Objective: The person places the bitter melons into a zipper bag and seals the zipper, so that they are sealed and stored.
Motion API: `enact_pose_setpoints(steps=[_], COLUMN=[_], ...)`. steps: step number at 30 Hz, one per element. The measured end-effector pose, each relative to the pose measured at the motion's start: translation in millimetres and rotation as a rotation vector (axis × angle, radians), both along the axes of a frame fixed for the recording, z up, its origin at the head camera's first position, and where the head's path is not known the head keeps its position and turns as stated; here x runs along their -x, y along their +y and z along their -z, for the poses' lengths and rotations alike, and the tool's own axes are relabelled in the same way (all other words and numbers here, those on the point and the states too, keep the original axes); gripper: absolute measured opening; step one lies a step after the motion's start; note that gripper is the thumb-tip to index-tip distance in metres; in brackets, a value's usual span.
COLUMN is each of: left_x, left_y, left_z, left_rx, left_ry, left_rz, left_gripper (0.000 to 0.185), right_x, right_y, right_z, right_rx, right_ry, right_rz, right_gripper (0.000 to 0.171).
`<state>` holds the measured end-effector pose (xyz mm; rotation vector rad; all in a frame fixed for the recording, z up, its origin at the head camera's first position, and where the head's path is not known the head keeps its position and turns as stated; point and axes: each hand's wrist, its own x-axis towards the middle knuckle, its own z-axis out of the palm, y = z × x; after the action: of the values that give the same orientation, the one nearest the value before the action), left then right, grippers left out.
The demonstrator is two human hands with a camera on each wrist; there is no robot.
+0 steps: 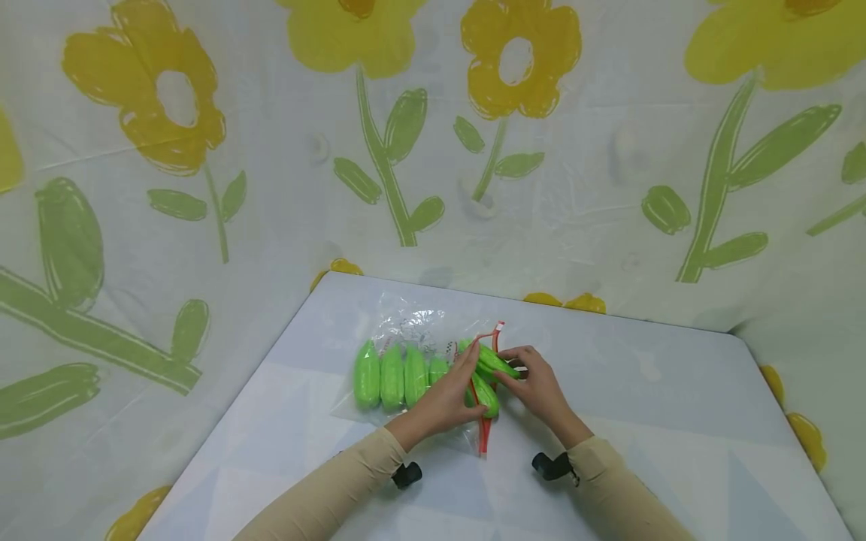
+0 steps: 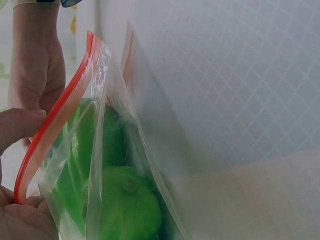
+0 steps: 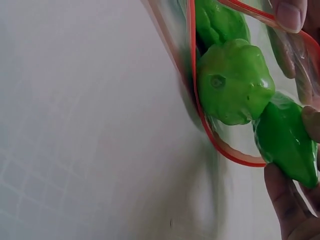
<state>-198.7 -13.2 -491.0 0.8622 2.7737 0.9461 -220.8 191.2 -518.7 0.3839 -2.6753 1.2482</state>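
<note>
the left hand (image 1: 443, 402) is pinching the bag (image 1: 406, 353) mouth while the right hand (image 1: 534, 387) fingers are gripping a green gourd (image 1: 497, 364), which could be snagging the red zip strip (image 1: 484, 436) and slipping onto the desk (image 1: 643, 421).

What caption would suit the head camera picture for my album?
Two hands, left hand and right hand, hold green toy gourds at the red-edged mouth of a clear zip bag.

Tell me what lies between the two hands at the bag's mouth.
In the head view, two green toy vegetables and the bag's red zip strip lie between the left hand and right hand.
</note>
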Motion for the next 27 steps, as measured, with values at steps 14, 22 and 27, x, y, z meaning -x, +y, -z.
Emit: enact_pose_setpoints(steps=[14,22,27], left_x=[-2.3,-3.7,-2.9], left_y=[3,3,3], left_z=[-3.9,-4.7,-2.4], left_rx=[-0.003,-0.001,0.009], left_ry=[-0.012,0.000,-0.007], left_rz=[-0.007,0.001,-0.005], left_gripper=[0.110,0.108,0.108], right_x=[-2.4,-1.1,-2.3], right_y=[-8,-10,-9], right_z=[2.1,3.8,4.0], right_rx=[0.063,0.060,0.058], right_ry=[0.009,0.050,0.047], right_rz=[0.033,0.040,0.037], right_gripper=[0.032,0.032,0.032])
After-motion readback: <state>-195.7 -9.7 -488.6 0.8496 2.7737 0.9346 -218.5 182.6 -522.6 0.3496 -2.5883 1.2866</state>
